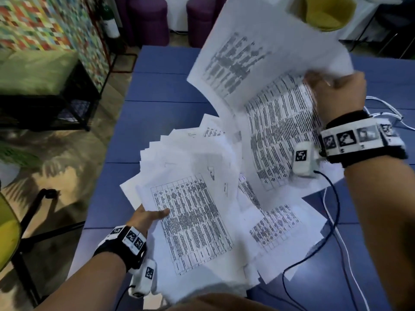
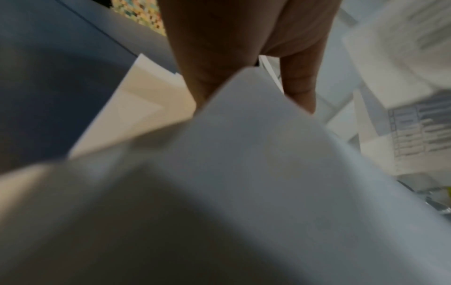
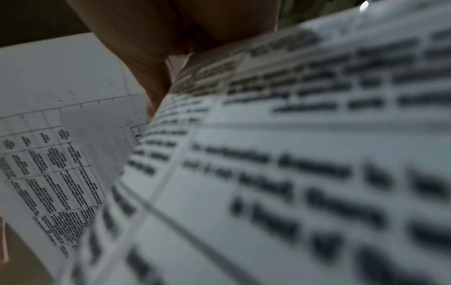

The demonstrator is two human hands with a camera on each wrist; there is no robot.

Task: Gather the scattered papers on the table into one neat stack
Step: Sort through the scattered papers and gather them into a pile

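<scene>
White printed papers (image 1: pixel 193 221) with tables of text fan out over the blue table (image 1: pixel 161 104). My left hand (image 1: pixel 146 217) grips the left edge of the fanned bundle, thumb on top of the top sheet; in the left wrist view its fingers (image 2: pixel 300 83) reach under the blurred sheets (image 2: pixel 244 173). My right hand (image 1: pixel 336 90) is raised at the right and grips several sheets (image 1: pixel 280 131) that curve upward, one large page (image 1: pixel 242 61) lifted high. The right wrist view shows blurred print (image 3: pixel 292 164) close to the lens and the fingers (image 3: pixel 156 81) curled round the page edge.
White and dark cables (image 1: pixel 336 221) trail across the table at the right. Left of the table stand a green-cushioned bench (image 1: pixel 40 72) and a yellow-green chair (image 1: pixel 9 232). Purple stools (image 1: pixel 150 19) and another yellow seat (image 1: pixel 325 12) stand beyond the far edge.
</scene>
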